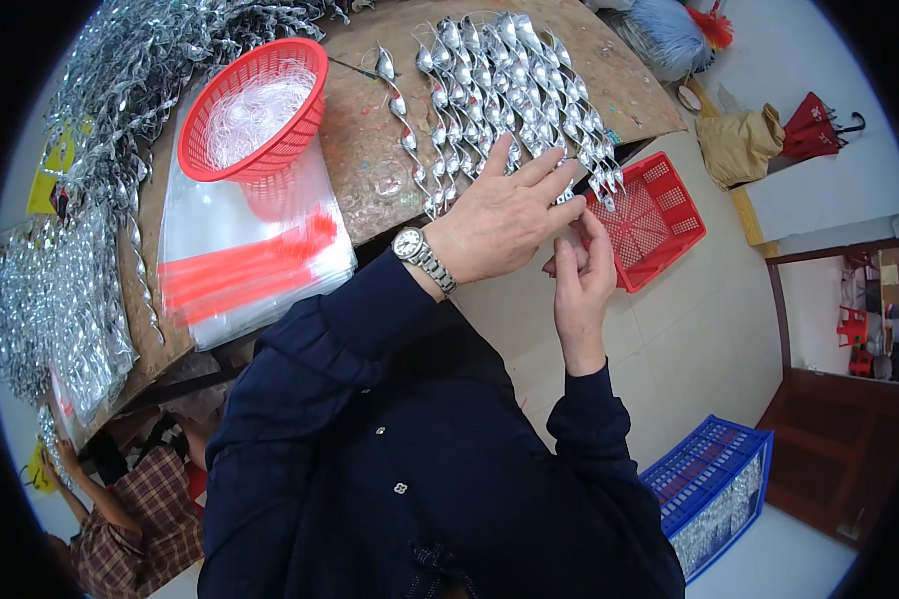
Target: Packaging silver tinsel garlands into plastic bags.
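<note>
Several silver twisted spiral strips (509, 80) lie side by side on the worn wooden table, their lower ends at its front edge. My left hand (494, 225), with a metal watch at the wrist, rests over the lower ends of the strips, fingers stretched and apart. Just right of it, past the table edge, my right hand (584, 285) has its thumb and fingers curled together near the strip ends. Whatever it pinches is too small to make out. One separate silver spiral strip (398, 105) lies to the left of the row.
A red basket (200, 165) of white thread stands on clear plastic bags (205, 235) at left. Silver garlands (100, 120) heap beyond it. A red crate (681, 200) sits below the table's right edge, a blue crate (714, 469) lower right. Another person (145, 499) works at lower left.
</note>
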The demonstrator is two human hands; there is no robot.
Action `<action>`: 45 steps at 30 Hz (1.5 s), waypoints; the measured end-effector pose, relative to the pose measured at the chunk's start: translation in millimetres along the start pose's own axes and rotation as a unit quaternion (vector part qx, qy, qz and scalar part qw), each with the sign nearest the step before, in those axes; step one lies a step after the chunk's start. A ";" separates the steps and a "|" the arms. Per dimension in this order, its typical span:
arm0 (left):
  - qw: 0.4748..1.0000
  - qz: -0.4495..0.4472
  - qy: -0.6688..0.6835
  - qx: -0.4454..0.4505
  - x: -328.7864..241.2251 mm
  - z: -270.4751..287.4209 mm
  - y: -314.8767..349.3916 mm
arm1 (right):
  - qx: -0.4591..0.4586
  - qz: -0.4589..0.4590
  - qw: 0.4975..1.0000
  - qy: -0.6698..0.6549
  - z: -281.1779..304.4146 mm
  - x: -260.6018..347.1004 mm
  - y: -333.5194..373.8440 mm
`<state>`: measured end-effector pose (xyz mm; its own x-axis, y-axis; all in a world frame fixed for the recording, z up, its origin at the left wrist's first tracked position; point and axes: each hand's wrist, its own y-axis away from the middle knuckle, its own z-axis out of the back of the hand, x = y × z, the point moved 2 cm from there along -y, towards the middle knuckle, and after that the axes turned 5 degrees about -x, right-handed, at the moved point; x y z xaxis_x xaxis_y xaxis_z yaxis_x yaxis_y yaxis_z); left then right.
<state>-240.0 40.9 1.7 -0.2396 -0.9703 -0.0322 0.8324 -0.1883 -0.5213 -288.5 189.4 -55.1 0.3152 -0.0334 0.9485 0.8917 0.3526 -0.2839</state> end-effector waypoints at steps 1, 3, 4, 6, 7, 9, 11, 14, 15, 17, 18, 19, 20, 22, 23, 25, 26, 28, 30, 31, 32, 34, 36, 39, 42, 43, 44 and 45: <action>1.000 0.003 0.000 0.001 -0.4 -0.6 -0.7 | -0.006 -0.005 1.000 -0.011 1.6 0.3 -0.3; 1.000 0.006 -0.001 0.001 -0.3 -1.1 -0.9 | -0.024 -0.003 1.000 -0.009 7.3 -0.3 -0.8; 1.000 0.006 -0.005 0.005 -0.4 -0.2 -0.7 | -0.041 -0.002 0.999 -0.006 10.9 -0.9 -0.6; 1.000 0.005 -0.010 0.009 -0.2 0.4 0.2 | -0.045 -0.005 0.999 0.002 15.6 -1.5 -2.2; 1.000 0.005 -0.008 0.006 -0.3 0.3 -0.3 | -0.060 0.003 0.998 0.008 18.0 -3.1 -5.1; 1.000 0.004 -0.007 0.003 -0.5 0.3 -1.1 | -0.075 0.012 0.997 0.014 21.1 -5.6 -10.4; 1.000 0.006 -0.010 0.004 -0.5 -0.5 -0.6 | -0.067 0.006 0.998 0.012 21.3 -8.8 -14.5; 1.000 0.004 -0.012 0.005 -0.6 -0.9 -0.4 | -0.055 -0.007 0.998 0.012 18.7 -11.7 -19.0; 1.000 0.004 -0.012 0.005 -0.5 -1.0 -0.8 | -0.055 -0.006 0.998 0.012 18.3 -12.7 -18.6; 1.000 0.004 -0.018 0.012 -0.7 -1.2 -0.8 | -0.039 -0.009 0.999 0.022 16.0 -13.7 -15.9; 1.000 0.003 -0.017 0.011 -0.7 -1.1 -0.8 | -0.039 -0.009 0.999 0.022 14.0 -12.2 -14.7; 1.000 0.007 -0.018 0.012 -0.8 -1.4 -0.2 | -0.033 -0.007 0.999 0.016 11.1 -10.2 -13.1; 1.000 0.011 -0.018 0.012 -0.9 -1.7 0.2 | -0.027 -0.006 1.000 0.010 9.6 -9.1 -12.2; 1.000 0.010 -0.018 0.014 -1.3 -2.2 0.5 | -0.026 -0.008 1.000 -0.005 9.5 -10.6 -11.4; 1.000 0.010 -0.017 0.016 -1.4 -2.3 0.8 | -0.025 -0.010 0.999 -0.021 9.4 -11.0 -11.2; 1.000 0.009 -0.021 0.018 -1.6 -2.9 1.1 | -0.035 -0.005 0.999 -0.008 14.0 -10.7 -12.2; 0.999 0.008 -0.024 0.021 -1.4 -3.0 1.3 | -0.045 0.000 0.999 0.006 17.5 -10.6 -13.7; 0.999 0.011 -0.028 0.017 -0.8 -1.0 2.3 | -0.057 0.007 0.998 0.025 24.7 -10.4 -20.2; 0.999 0.017 -0.031 0.013 0.8 3.2 4.6 | -0.067 0.016 0.997 0.046 29.8 -7.6 -29.8; 1.000 0.014 -0.012 0.004 -0.7 7.8 2.0 | -0.079 0.052 0.992 0.087 35.0 -3.0 -36.7; 1.000 0.012 0.007 -0.006 -2.1 12.7 0.2 | -0.090 0.087 0.984 0.128 39.3 -0.4 -43.8; 0.999 0.032 0.025 -0.014 -3.5 23.4 2.7 | -0.099 0.106 0.979 0.143 44.6 -1.6 -60.1; 0.997 0.055 0.042 -0.024 -2.3 30.6 11.1 | -0.076 0.146 0.959 0.230 46.3 0.2 -78.2; 0.971 0.187 0.095 -0.117 8.6 45.9 31.1 | -0.043 0.168 0.947 0.269 38.2 15.2 -105.4; 0.915 0.296 0.165 -0.220 25.8 49.7 49.0 | -0.009 0.197 0.931 0.307 27.2 19.3 -131.2; 0.891 0.331 0.216 -0.223 30.6 48.5 52.8 | 0.025 0.182 0.925 0.334 22.8 17.4 -139.2; 0.891 0.330 0.213 -0.228 33.1 46.6 53.7 | 0.058 0.167 0.916 0.361 18.3 15.1 -146.4; 0.873 0.358 0.242 -0.224 36.5 42.5 54.8 | 0.051 0.184 0.902 0.388 14.3 12.4 -152.4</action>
<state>-181.9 -11.3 8.2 -0.0107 -0.6165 -0.7873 0.6020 0.6247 -0.4974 -425.1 148.6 1.9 0.7513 -0.5269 0.3975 0.6584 0.5567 -0.5065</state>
